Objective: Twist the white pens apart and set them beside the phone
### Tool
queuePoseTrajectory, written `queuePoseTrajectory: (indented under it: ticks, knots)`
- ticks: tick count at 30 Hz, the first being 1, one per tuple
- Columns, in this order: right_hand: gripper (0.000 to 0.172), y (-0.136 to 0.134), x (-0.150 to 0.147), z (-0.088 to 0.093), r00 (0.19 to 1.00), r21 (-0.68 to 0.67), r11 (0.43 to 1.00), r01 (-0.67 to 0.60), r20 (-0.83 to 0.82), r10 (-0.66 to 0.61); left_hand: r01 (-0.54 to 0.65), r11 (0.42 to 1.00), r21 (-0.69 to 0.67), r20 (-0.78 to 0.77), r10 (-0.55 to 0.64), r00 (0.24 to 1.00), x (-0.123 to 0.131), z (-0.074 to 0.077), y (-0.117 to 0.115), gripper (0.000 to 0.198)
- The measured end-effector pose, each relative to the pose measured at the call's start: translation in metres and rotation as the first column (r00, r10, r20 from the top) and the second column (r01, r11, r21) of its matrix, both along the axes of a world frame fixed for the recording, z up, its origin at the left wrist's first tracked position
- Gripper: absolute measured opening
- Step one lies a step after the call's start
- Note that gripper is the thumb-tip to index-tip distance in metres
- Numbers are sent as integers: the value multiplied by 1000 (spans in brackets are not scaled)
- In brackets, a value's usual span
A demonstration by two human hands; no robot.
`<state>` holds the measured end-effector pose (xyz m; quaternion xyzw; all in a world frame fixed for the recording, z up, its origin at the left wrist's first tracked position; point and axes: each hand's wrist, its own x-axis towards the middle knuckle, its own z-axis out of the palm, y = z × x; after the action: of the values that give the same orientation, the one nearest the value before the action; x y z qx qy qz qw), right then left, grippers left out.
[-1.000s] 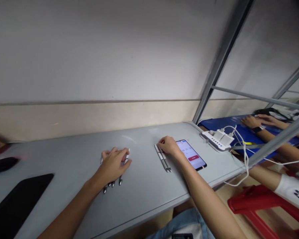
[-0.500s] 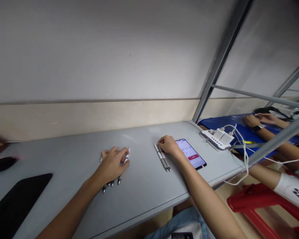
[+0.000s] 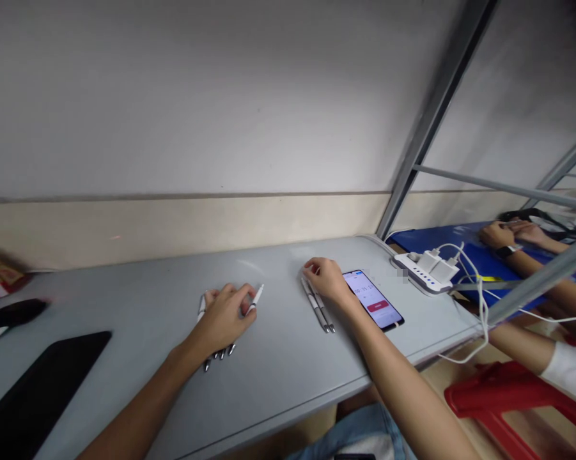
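My left hand [image 3: 227, 316] is closed on a white and grey pen [image 3: 257, 295] between thumb and index finger; the pen slants up to the right. Several more pens [image 3: 202, 306] lie under this hand, their metal tips showing by the wrist and their middles hidden. To the right, two pens [image 3: 318, 308] rest side by side on the grey table. My right hand [image 3: 328, 278] hovers by their upper ends, its fingers curled together with nothing visible in them. A phone [image 3: 374, 300] with a lit timer screen lies beside the right wrist.
A white power strip [image 3: 424, 273] with chargers and cables sits at the grey table's [image 3: 278, 377] right end, near a metal post [image 3: 426, 128]. On the left are a black pad [image 3: 48, 390] and a dark mouse-like object [image 3: 14, 314]. Another person's hands [image 3: 498, 235] are over a blue table.
The pen in my left hand has swung out to the right, away from the other pens. My right fingertips have risen slightly from the two pens. The view has shifted a little.
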<state>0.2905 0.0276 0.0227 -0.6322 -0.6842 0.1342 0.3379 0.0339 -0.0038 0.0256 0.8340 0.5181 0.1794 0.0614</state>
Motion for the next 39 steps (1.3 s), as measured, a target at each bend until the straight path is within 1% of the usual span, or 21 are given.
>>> queuePoseTrajectory:
  ticks: [1, 2, 3, 5, 7, 8, 9, 11, 12, 14, 16, 18, 20, 24, 29, 31, 32, 34, 37, 39]
  knots:
    - [21, -2, -3, 2, 998, 77, 995, -63, -25, 65, 6, 1000, -8, 48, -6, 999, 2, 2, -1, 17]
    - [25, -5, -6, 5, 985, 140, 978, -158, -52, 166, 18, 1000, -14, 105, -16, 994, 3, 4, -3, 16]
    - [30, -9, -10, 8, 956, 168, 950, -264, -81, 281, 46, 999, -25, 167, -41, 985, 4, 6, -4, 15]
    - [39, -15, -17, 13, 870, 159, 879, -450, -144, 471, 120, 991, -57, 283, -100, 954, 6, 8, -5, 13]
    - [42, -20, -24, 14, 789, 144, 808, -571, -173, 589, 192, 977, -88, 372, -146, 917, 7, 7, -6, 12]
    - [37, -21, -27, 13, 760, 134, 782, -609, -183, 623, 214, 972, -97, 400, -158, 903, 7, 6, -5, 12]
    - [30, -22, -30, 12, 746, 127, 769, -627, -185, 639, 226, 969, -98, 414, -166, 895, 6, 5, -5, 12]
    - [21, -21, -32, 8, 761, 109, 780, -616, -175, 625, 207, 976, -66, 390, -166, 906, 5, 2, -3, 13]
    - [21, -20, -32, 6, 784, 99, 800, -592, -160, 600, 183, 983, -27, 346, -162, 924, 4, 1, -2, 14]
    - [27, -18, -32, 3, 834, 79, 844, -531, -131, 537, 145, 987, 76, 217, -158, 963, 2, -1, 0, 16]
    - [38, -16, -31, 2, 875, 61, 882, -467, -117, 471, 137, 976, 168, 95, -154, 984, -1, -3, 2, 18]
    - [48, -14, -29, 2, 893, 34, 904, -427, -141, 427, 138, 966, 217, 37, -149, 988, -4, -4, 5, 19]
    - [52, -14, -28, 2, 877, -4, 894, -447, -199, 437, 132, 962, 238, 18, -140, 990, -6, -5, 7, 21]
    - [51, -13, -27, 2, 781, -74, 820, -567, -364, 507, 135, 955, 266, -15, -136, 991, -7, -7, 9, 22]
    - [52, -13, -29, 2, 734, -165, 778, -606, -493, 467, 140, 944, 299, -55, -130, 990, -6, -6, 7, 23]
    - [51, -14, -30, 3, 709, -146, 762, -631, -508, 489, 131, 942, 308, -54, -120, 991, -5, -4, 6, 23]
    - [50, -15, -30, 3, 707, -124, 766, -631, -498, 502, 129, 942, 309, -52, -119, 992, -5, -3, 6, 23]
    - [47, -17, -32, 4, 736, -71, 795, -602, -437, 517, 118, 946, 301, -39, -112, 993, -6, -3, 7, 23]
    - [40, -22, -36, 6, 805, 39, 844, -535, -281, 523, 77, 968, 239, 18, -83, 996, -9, -5, 9, 22]
    - [34, -23, -38, 7, 831, 127, 855, -503, -202, 519, 60, 981, 187, 76, -75, 994, -10, -9, 11, 21]
